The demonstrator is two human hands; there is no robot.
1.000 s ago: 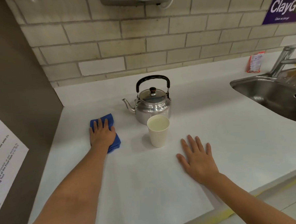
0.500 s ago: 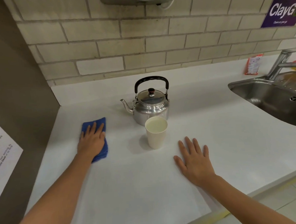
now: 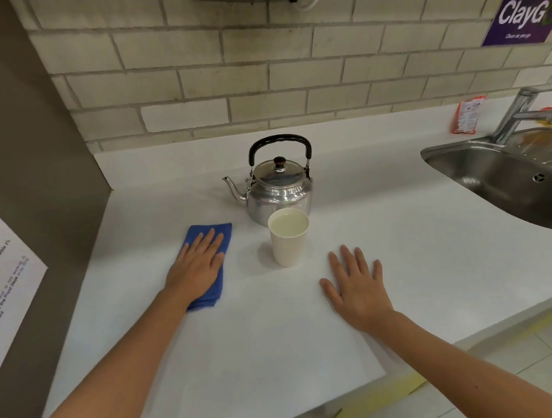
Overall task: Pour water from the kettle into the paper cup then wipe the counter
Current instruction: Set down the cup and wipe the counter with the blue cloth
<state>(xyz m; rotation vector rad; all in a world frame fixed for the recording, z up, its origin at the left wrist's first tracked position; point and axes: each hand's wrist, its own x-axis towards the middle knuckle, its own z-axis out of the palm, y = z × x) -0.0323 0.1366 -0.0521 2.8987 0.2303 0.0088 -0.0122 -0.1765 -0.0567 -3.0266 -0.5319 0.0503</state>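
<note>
A steel kettle point(image 3: 280, 192) with a black handle stands upright on the white counter point(image 3: 397, 234), its spout pointing left. Just in front of it is a paper cup point(image 3: 289, 248) filled with water almost to the rim. Left of the cup lies a folded blue cloth point(image 3: 210, 233), and my left hand point(image 3: 198, 267) presses flat on top of it, covering most of it. My right hand point(image 3: 357, 284) rests palm down on the counter to the right of the cup, fingers spread, holding nothing.
A steel sink point(image 3: 503, 171) with a tap point(image 3: 519, 113) is set into the counter at the right. A red packet point(image 3: 466, 115) leans on the brick wall behind it. A grey side panel point(image 3: 36, 176) bounds the counter on the left.
My left hand slid the blue cloth to the left, then back to the right, closer to the cup. The right hand, cup and kettle stayed put.
</note>
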